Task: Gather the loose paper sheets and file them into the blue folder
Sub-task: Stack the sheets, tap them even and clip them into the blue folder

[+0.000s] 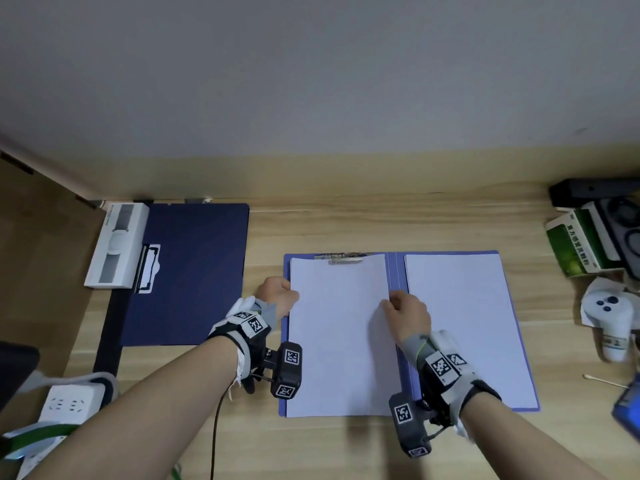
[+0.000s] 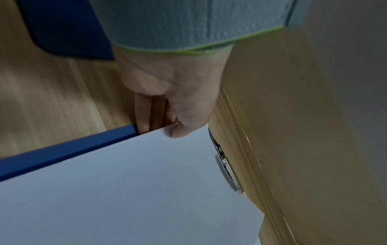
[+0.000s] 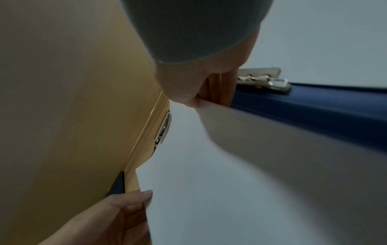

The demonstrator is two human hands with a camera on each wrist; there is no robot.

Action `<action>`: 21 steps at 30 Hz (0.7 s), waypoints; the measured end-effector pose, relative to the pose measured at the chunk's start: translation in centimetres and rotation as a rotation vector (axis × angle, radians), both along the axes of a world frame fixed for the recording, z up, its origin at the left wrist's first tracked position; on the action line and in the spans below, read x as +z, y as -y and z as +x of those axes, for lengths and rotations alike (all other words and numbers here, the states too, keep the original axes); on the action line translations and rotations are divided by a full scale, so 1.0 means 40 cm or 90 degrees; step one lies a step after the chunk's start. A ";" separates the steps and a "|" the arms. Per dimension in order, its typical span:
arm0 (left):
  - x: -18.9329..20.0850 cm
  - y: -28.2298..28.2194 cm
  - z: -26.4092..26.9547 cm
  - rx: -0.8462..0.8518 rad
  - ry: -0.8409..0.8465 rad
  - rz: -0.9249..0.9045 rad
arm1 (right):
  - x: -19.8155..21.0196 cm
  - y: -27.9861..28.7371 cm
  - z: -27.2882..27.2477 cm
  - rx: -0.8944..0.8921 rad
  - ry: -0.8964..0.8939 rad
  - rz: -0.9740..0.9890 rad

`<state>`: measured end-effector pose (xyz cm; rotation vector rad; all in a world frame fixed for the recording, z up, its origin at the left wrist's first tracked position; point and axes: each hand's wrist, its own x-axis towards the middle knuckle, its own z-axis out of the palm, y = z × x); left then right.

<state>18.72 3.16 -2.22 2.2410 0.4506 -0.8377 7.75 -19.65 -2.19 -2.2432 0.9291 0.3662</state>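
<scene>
Far left on the surface (image 1: 346,230) there's a white box (image 1: 116,245) and a dark navy clipboard (image 1: 194,271), neither part of this job. Next over is my left hand (image 1: 277,296), thumb on top and fingers (image 2: 144,112) tucked under, pinching the left edge of the paper stack (image 1: 339,341). That stack sits on the left half of the open blue folder (image 1: 395,271), its top edge right up at the metal clip (image 1: 343,258).

My right hand (image 1: 408,315) has the stack's right edge near the spine, thumb over and fingers curled underneath, so the sheet bows up a little there. A second sheet (image 1: 460,323) lies flat on the right half of the folder. Way off right is a green box (image 1: 578,247) and a white controller (image 1: 609,317).

I reckon I'm at the squaring-up and seating bit. Tip for doing it well: keep both pinches light and even so the sheets don't fan, slide the top edge straight under the clip rather than at an angle, and keep the right edge clear of the spine fold. Can't tell whether the clip is actually biting the paper yet.
</scene>
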 end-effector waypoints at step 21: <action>-0.030 0.005 0.033 -0.147 0.062 0.108 | -0.026 0.104 0.147 0.181 -0.127 -0.056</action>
